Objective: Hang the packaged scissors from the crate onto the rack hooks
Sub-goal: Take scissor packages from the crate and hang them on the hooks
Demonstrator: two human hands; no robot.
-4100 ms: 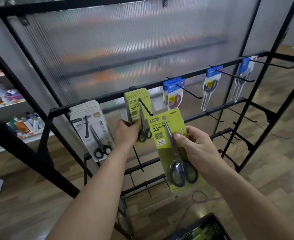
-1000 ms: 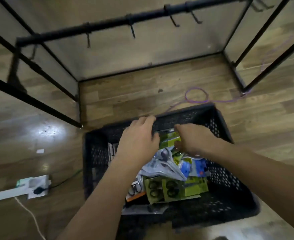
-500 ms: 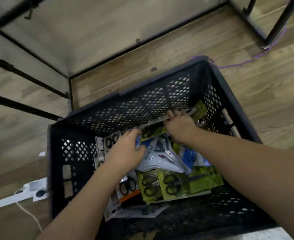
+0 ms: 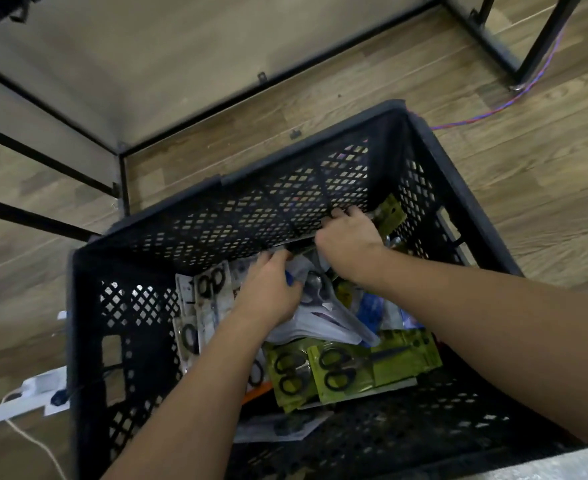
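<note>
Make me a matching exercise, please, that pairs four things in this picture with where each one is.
Things:
1. right hand
2. left hand
3. purple cable
4. white power strip

Places:
A. on the floor, left of the crate
B. on the floor, beyond the crate's far right corner
C. on the white packs mid-crate
D. at the crate's far wall, gripping a green pack

Pairs: 1-D, 2-C, 3-B, 4-A

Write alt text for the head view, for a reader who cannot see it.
Both hands reach into a black lattice crate on a wood floor: the right hand grips a green scissors pack against the far wall, and the left hand rests on white packs. More green packs lie nearer.
</note>
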